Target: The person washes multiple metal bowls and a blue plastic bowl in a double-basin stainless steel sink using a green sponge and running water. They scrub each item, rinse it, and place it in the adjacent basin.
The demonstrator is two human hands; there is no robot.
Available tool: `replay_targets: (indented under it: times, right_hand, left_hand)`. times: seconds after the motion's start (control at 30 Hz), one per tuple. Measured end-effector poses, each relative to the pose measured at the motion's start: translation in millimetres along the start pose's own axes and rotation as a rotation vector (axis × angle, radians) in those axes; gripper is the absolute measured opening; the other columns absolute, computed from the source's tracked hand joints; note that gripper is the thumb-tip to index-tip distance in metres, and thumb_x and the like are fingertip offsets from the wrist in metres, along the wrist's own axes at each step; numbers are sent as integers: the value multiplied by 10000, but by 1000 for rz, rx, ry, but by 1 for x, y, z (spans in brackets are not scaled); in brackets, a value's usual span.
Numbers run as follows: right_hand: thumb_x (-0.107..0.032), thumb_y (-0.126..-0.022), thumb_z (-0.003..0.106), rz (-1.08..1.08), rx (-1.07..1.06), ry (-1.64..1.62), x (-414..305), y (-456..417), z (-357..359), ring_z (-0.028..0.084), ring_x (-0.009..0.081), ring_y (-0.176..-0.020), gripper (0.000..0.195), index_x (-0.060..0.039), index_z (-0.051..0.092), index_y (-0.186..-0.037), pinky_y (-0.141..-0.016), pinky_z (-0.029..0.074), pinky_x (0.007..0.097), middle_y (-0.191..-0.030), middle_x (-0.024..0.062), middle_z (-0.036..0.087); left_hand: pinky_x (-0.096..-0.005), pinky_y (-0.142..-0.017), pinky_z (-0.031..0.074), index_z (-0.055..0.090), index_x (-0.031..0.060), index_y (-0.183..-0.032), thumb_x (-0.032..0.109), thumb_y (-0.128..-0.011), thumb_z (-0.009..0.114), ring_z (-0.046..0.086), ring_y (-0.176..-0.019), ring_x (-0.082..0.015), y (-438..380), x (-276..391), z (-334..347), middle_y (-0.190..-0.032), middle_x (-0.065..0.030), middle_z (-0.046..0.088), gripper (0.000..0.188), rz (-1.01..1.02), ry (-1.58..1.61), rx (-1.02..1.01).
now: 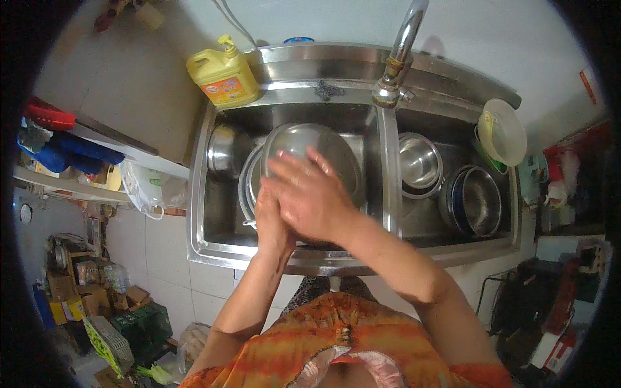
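My right hand (315,203), wet and slightly blurred, lies across my left hand (268,208) above the left sink basin (220,228). The right hand's fingers are stretched out with gaps between them. Most of the left hand's fingers are hidden beneath it. Directly below both hands is a large round metal bowl (286,138), its near side covered by them. Another rounded vessel with a pale rim (245,194) shows under the bowl's left side. Against the basin's left wall stands a shiny metal pot or bowl (225,153).
A chrome faucet (400,43) rises behind the divider (389,169). The right basin holds metal bowls (419,162) and a metal pot (480,201). A plastic strainer (504,133) sits on the right rim. A yellow detergent pump bottle (223,75) stands at the back left corner.
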State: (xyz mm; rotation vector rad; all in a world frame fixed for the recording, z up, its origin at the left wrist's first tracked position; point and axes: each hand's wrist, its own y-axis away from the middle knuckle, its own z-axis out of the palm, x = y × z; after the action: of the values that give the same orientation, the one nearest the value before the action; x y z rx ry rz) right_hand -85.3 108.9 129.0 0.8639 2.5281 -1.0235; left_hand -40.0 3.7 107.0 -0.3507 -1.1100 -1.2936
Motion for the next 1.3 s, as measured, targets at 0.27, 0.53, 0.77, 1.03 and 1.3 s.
replay_targets:
  times: [0.27, 0.53, 0.77, 1.03, 1.3]
  right_hand:
    - [-252, -966, 476, 908, 374, -799, 114, 26, -5, 573, 215, -1030, 365, -75, 523, -1282, -919, 446, 360, -1128, 98, 608]
    - [-129, -931, 506, 306, 195, -367, 33, 27, 11, 439, 346, -1302, 409, -62, 481, -1334, -1106, 307, 410, -1397, 190, 460]
    - [-245, -993, 435, 772, 229, -540, 99, 31, 12, 474, 319, -1269, 413, -72, 428, -1368, -1073, 340, 393, -1339, 187, 514]
    - [-75, -824, 591, 316, 119, -110, -5, 76, 35, 378, 336, -1349, 569, -61, 442, -1373, -1126, 261, 484, -1425, 141, 431]
    - [-225, -787, 632, 41, -109, 48, 18, -12, 7, 419, 274, -1334, 611, -97, 489, -1368, -1144, 239, 478, -1375, 124, 512]
  left_hand:
    - [-385, -848, 502, 568, 45, -1186, 452, -963, 530, 614, -978, -233, 2, 36, -4, -1129, -106, 616, 466, 12, -51, -39]
    - [-407, -893, 491, 551, 46, -1215, 406, -969, 510, 609, -1011, -245, -14, 13, -25, -1132, -105, 619, 438, -112, -58, 106]
    - [-413, -871, 503, 559, 32, -1180, 384, -966, 515, 623, -986, -251, -6, 15, -7, -1092, -113, 635, 415, -92, -53, 5]
    - [-347, -877, 463, 550, 40, -1142, 298, -996, 464, 576, -970, -204, -35, -6, -29, -1075, -96, 600, 308, -139, 222, 142]
    - [-363, -831, 493, 516, 60, -1238, 582, -997, 289, 579, -1010, -217, -25, -16, -36, -1127, -127, 580, 617, 15, -266, -140]
